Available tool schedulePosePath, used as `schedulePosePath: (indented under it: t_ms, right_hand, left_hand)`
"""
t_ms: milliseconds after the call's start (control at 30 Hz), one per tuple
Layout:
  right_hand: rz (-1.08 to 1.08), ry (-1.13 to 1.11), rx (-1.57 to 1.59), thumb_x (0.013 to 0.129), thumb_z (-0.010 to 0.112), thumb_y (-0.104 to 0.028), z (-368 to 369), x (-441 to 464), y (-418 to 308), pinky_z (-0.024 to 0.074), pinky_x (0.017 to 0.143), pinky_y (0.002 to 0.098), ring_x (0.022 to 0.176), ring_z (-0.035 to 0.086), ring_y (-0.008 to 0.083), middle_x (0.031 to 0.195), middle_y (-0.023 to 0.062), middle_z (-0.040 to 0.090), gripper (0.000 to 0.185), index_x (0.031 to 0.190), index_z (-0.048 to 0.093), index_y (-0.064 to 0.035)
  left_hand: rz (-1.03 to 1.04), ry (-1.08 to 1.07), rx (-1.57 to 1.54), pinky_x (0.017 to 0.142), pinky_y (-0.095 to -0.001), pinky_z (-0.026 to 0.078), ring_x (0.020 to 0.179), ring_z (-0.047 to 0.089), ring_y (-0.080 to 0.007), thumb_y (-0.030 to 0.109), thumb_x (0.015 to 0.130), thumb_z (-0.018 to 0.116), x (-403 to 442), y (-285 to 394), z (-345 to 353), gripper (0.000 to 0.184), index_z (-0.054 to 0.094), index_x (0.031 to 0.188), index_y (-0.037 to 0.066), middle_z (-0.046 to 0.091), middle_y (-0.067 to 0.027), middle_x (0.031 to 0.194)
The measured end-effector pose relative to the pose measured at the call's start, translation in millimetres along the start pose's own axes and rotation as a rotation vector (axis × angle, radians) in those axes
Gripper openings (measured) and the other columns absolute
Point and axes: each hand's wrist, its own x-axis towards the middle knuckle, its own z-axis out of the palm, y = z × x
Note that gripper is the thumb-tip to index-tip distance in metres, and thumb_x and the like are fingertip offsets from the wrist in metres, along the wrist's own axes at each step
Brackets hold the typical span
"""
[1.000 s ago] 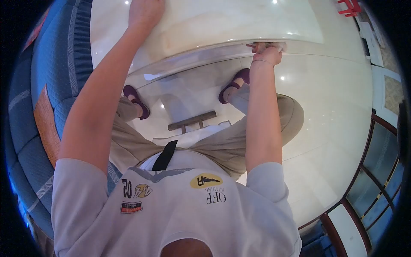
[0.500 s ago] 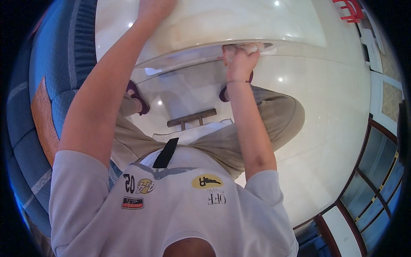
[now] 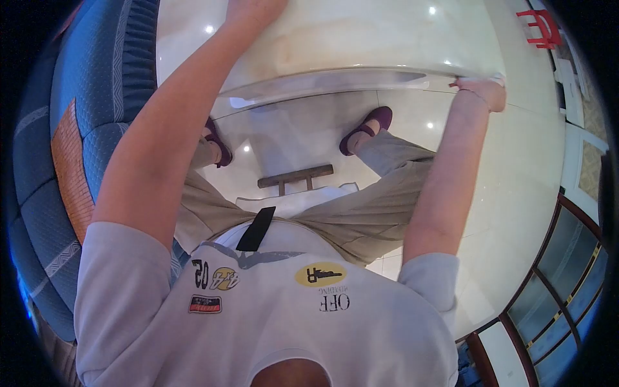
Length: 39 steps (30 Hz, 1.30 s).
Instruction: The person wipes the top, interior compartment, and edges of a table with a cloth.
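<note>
My right hand (image 3: 488, 94) is at the right front corner of a glossy white table (image 3: 361, 39), bent round its edge. It holds a cloth, of which only a reddish bit (image 3: 455, 84) and a pale part show beside the hand; the rest is hidden. At the top of the view, my left hand (image 3: 263, 9) rests over the tabletop. Its fingers lie beyond the picture's edge, so what they do or hold does not show.
A blue padded sofa (image 3: 97, 71) with an orange-brown mat (image 3: 71, 174) stands close on the left. Below the table are my feet in purple shoes (image 3: 366, 131) and a wooden bar (image 3: 295, 175). A red stool (image 3: 543, 29) stands far right.
My right hand has slid with the cloth along the table's front edge, from near the middle to the right corner. My left arm has barely shifted. My right-side foot now shows fully.
</note>
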Motion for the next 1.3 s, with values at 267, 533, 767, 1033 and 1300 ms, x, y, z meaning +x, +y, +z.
schedulePosePath:
  t_ms: [267,533,767,1033,1300]
  right_hand:
    - [-0.191,-0.043,-0.129,0.087,0.041,-0.027,-1,-7,12,0.0432,0.086,0.0616,0.111,0.049,0.0376,0.133,0.0106,0.044,0.044,0.128,0.039,-0.0131]
    - [0.216,-0.124,-0.166,0.095,0.028,-0.032,17,-208,69,0.0471,0.063,0.0494,0.097,0.048,0.0256,0.122,0.0064,0.040,0.040,0.133,0.024,-0.0211]
    - [0.377,-0.331,-0.054,0.080,0.046,0.001,18,-348,147,0.0445,0.039,0.0416,0.058,0.054,0.0236,0.088,0.0137,0.052,0.041,0.116,0.030,-0.0081]
    - [0.379,-0.197,-0.095,0.078,0.051,0.003,14,-308,154,0.0381,0.035,0.0346,0.045,0.048,0.0183,0.077,0.0097,0.055,0.016,0.092,0.046,-0.0031]
    - [0.206,-0.074,-0.081,0.089,0.042,-0.017,4,-171,93,0.0346,0.039,0.0274,0.054,0.044,0.0149,0.074,0.0033,0.051,0.010,0.089,0.051,-0.0121]
  left_hand:
    - [0.021,0.042,-0.013,0.088,-0.0444,0.044,0.099,0.053,-0.0374,0.011,0.082,0.051,0,3,-4,0.029,0.054,0.105,-0.006,0.056,-0.0230,0.102]
    - [0.009,0.005,-0.031,0.087,-0.0444,0.044,0.098,0.053,-0.0372,0.012,0.082,0.052,1,4,-5,0.028,0.055,0.103,-0.006,0.056,-0.0234,0.102]
    - [-0.031,-0.005,-0.015,0.088,-0.0449,0.043,0.099,0.052,-0.0373,0.013,0.083,0.051,3,3,-1,0.028,0.055,0.103,-0.005,0.055,-0.0230,0.102]
    - [-0.014,0.023,0.006,0.088,-0.0450,0.043,0.098,0.052,-0.0374,0.014,0.083,0.051,0,2,0,0.028,0.054,0.104,-0.005,0.055,-0.0229,0.102]
    - [-0.034,-0.049,-0.021,0.089,-0.0446,0.042,0.100,0.052,-0.0361,0.014,0.084,0.050,2,5,-5,0.025,0.054,0.101,-0.004,0.055,-0.0216,0.102]
